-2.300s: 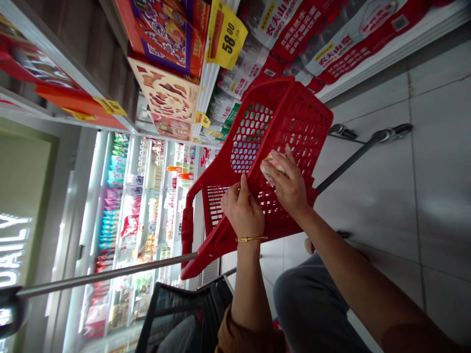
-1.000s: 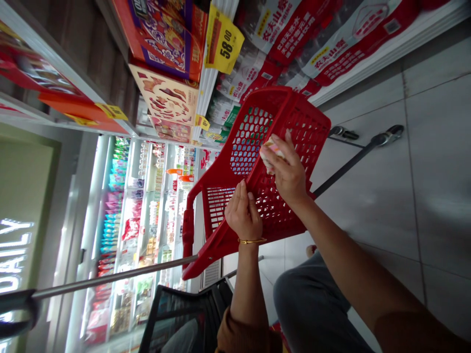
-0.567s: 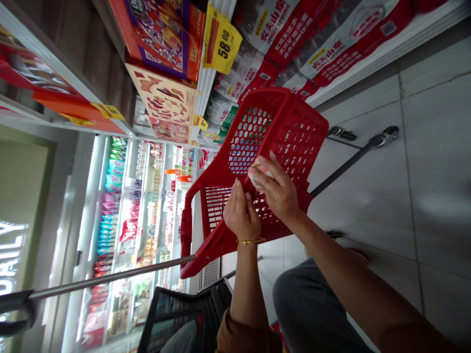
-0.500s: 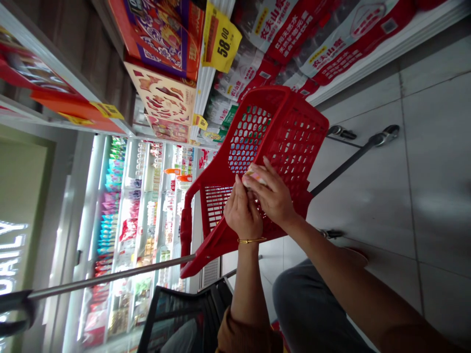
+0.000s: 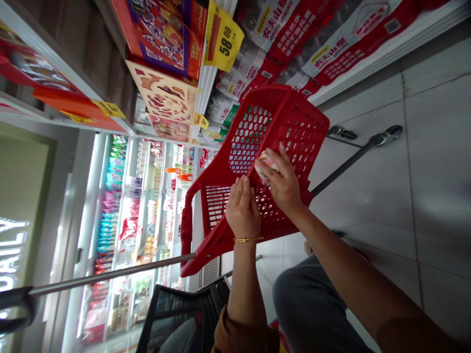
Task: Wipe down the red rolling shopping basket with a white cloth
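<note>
My left hand point(image 5: 243, 208), with a gold bracelet at the wrist, lies over the rim of a red plastic shopping cart point(image 5: 294, 127). Its fingers are stretched out side by side, and their tips are near the honeycomb side. Just to the right, my right hand point(image 5: 283, 186) presses a crumpled white cloth point(image 5: 267, 166) with pink and orange patches against the cart's edge. Fingers cover part of the cloth, so whether it is fabric or a wipe is unclear. A small gap separates the two hands.
Shelves with boxed goods point(image 5: 165, 93), a yellow price tag point(image 5: 223, 37) and red-wrapped water bottles point(image 5: 312, 39) stand behind the cart. Lit product shelves point(image 5: 140, 220) are at left. A metal pole point(image 5: 110, 272) and a dark crate point(image 5: 184, 314) are nearby. The floor is tiled point(image 5: 437, 186).
My right hand has moved right and slightly up with the cloth, away from my left hand. The left hand has barely shifted; its fingers now lie straighter. The cart stays in place.
</note>
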A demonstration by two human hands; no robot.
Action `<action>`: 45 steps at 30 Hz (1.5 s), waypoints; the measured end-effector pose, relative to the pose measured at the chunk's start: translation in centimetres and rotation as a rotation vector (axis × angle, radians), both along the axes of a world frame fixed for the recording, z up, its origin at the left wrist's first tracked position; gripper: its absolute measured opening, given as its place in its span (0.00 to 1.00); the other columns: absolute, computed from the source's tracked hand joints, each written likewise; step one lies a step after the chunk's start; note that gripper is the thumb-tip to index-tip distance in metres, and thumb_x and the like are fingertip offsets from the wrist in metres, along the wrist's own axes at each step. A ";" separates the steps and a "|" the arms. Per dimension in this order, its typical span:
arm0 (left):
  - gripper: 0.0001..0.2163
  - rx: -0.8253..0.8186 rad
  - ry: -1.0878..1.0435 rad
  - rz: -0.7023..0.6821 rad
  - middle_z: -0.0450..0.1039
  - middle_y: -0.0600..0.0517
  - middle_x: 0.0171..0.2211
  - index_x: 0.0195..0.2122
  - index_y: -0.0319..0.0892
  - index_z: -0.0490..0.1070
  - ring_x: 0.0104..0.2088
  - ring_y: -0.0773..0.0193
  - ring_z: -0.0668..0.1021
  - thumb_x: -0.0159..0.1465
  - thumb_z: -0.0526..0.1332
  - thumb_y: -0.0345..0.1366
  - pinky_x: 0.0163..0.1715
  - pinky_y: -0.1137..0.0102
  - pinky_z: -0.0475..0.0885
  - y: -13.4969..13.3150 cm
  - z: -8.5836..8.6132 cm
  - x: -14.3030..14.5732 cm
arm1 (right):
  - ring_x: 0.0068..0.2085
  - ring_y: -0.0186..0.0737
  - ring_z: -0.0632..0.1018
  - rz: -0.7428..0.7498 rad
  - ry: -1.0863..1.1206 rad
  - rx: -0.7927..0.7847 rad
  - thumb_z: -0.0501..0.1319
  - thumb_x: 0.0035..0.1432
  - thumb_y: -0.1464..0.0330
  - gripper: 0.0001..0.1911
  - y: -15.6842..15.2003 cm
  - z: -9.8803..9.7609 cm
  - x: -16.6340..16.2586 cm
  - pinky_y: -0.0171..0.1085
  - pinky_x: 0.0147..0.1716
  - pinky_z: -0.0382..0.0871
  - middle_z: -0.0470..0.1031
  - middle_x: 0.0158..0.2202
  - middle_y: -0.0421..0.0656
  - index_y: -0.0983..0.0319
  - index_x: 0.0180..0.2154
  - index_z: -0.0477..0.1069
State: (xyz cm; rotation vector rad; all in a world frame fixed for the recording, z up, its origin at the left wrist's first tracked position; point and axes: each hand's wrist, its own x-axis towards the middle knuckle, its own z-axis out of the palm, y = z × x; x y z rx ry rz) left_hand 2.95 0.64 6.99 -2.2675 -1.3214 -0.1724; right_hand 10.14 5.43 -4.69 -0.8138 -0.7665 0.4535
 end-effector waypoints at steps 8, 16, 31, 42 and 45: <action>0.19 -0.015 -0.006 0.079 0.63 0.41 0.63 0.61 0.42 0.65 0.58 0.57 0.75 0.70 0.52 0.35 0.52 0.63 0.75 0.3 0.2 0.7 | 0.68 0.47 0.60 0.027 0.042 -0.047 0.52 0.69 0.68 0.22 -0.9 0.3 0.4 0.56 0.65 0.62 0.62 0.66 0.38 0.45 0.61 0.63; 0.21 -0.031 -0.025 -0.024 0.74 0.43 0.56 0.61 0.40 0.66 0.57 0.61 0.75 0.68 0.49 0.28 0.57 0.65 0.71 0.6 -0.2 0.6 | 0.71 0.45 0.53 0.059 -0.064 -0.047 0.55 0.68 0.66 0.21 -1.9 0.6 -2.0 0.59 0.67 0.57 0.65 0.64 0.37 0.43 0.60 0.64; 0.19 -0.004 -0.046 0.009 0.74 0.42 0.56 0.60 0.39 0.66 0.57 0.60 0.76 0.70 0.51 0.32 0.57 0.65 0.70 0.6 -0.5 0.2 | 0.70 0.41 0.56 0.170 -0.035 -0.075 0.54 0.68 0.70 0.22 -4.3 -3.8 -4.7 0.50 0.68 0.58 0.66 0.64 0.35 0.44 0.60 0.64; 0.18 0.085 0.033 0.022 0.75 0.43 0.55 0.59 0.40 0.68 0.57 0.58 0.75 0.69 0.56 0.36 0.58 0.65 0.70 1.8 -1.3 -0.1 | 0.70 0.43 0.56 0.181 -0.044 -0.153 0.53 0.69 0.69 0.21 -5.0 -7.5 -4.5 0.52 0.67 0.59 0.66 0.64 0.35 0.43 0.58 0.66; 0.18 0.089 0.026 0.048 0.74 0.44 0.56 0.59 0.40 0.68 0.58 0.59 0.75 0.69 0.54 0.36 0.59 0.65 0.69 2.2 -1.5 0.0 | 0.70 0.45 0.57 0.177 0.009 -0.197 0.53 0.69 0.68 0.19 -5.0 -8.5 -4.6 0.55 0.68 0.57 0.66 0.64 0.36 0.46 0.57 0.68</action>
